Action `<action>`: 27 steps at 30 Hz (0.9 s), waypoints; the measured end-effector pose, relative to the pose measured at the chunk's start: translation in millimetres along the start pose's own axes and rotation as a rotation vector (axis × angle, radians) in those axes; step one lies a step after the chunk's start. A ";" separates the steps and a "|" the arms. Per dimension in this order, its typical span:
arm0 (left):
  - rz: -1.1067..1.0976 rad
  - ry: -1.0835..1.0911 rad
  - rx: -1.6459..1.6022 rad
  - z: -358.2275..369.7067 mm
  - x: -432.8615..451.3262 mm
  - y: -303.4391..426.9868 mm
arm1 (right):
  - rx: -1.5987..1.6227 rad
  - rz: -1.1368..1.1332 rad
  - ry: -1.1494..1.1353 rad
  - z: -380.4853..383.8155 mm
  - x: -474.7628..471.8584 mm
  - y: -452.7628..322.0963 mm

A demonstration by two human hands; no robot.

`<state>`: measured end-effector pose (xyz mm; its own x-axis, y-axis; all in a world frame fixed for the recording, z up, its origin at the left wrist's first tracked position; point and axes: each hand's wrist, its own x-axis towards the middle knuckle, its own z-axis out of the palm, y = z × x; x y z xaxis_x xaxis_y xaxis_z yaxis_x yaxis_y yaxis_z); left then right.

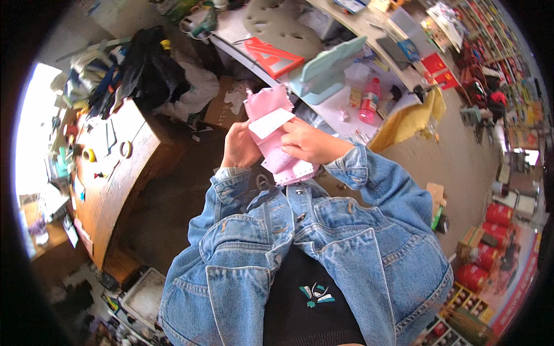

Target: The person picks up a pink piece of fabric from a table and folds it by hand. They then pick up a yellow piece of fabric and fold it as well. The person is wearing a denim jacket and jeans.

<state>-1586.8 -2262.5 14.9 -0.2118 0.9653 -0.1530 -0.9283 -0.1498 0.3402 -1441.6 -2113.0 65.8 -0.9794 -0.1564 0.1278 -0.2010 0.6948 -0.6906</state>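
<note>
In front of my chest I hold pink paper sheets (267,105) with punched holes along their edges, like continuous-form printer paper. A white paper slip (271,123) lies across the middle of them. My left hand (242,145) grips the left edge of the sheets, its fingers mostly hidden behind the paper. From the other side, my right hand (314,142) holds the paper with its fingers curled over the front, at the slip's right end. The lower part of the pink paper hangs down near my denim jacket (242,235).
A wooden desk (104,207) with tape rolls (88,155) curves along the left. Ahead, a white table (342,93) carries a pale teal plastic piece (324,69), an orange-red frame (277,58) and a pink-red bottle (369,101). Yellow material (411,119) sticks out on the right.
</note>
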 end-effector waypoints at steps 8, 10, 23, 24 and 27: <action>-0.011 -0.009 0.131 -17.5 12.7 -16.1 | 0.292 0.140 0.062 -1.8 -3.8 21.2; -0.060 0.168 0.072 -26.4 20.6 -21.3 | 0.344 0.136 -0.007 -6.1 -1.0 21.1; 0.111 0.407 0.165 -21.5 51.1 -32.8 | 0.212 0.445 0.627 35.4 4.1 61.1; 0.121 0.404 0.151 -11.9 53.7 -35.1 | 0.366 0.616 0.479 35.9 6.1 57.6; 0.085 0.496 0.075 -27.1 59.2 -47.5 | 0.089 0.569 0.441 42.0 1.9 61.9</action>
<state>-1563.5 -2204.0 -35.5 -0.4216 0.7301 -0.5378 -0.8812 -0.1899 0.4330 -1455.1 -2099.7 -6.6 -0.8523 0.5230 -0.0063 0.3257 0.5213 -0.7888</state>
